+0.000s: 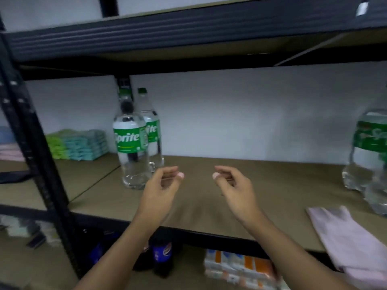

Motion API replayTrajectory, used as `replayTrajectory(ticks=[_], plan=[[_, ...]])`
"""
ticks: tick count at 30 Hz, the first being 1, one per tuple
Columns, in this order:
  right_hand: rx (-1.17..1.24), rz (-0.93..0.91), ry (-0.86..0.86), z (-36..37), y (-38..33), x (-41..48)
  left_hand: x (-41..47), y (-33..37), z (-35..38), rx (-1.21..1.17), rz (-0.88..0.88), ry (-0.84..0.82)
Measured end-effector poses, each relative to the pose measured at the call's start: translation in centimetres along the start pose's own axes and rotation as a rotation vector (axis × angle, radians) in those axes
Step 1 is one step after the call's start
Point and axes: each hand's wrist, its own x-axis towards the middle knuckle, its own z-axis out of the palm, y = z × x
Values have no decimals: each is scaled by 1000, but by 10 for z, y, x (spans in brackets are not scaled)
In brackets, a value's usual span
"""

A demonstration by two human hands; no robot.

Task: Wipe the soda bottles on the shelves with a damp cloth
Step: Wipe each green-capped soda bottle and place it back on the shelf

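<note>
Overhead, black racking [188, 28]; brown shelf board [272, 185] bears pink cloth [345, 237]; white wall [230, 111] behind.

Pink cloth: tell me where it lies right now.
In the head view the pink cloth lies on the shelf at its front right, just in front of the Sprite bottles at the right edge, right of the right hand.

1. Light was dim and cool; the wall [251, 114] was brightest.
2. The upper shelf [188, 24] cast deep shadow beneath itself.
3. Motion blur smeared the right bottle [368, 151] and the cloth [345, 237].
4. Wide-angle distortion bent the post [31, 132] at the left edge.
</note>
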Motion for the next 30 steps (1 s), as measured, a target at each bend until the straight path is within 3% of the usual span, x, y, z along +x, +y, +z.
replayTrajectory(ticks=[9, 15, 19, 30], plan=[[-30, 59, -185, 148, 17, 48, 53, -78, -104, 89, -107, 243], [-18, 88, -247, 206, 26, 68, 84, -102, -124, 66, -234, 128], [14, 52, -257, 224, 27, 67, 93, -110, -126, -60, -262, 68], [76, 59, -240, 203, 21, 57, 83, -95, -112, -38, -215, 38]])
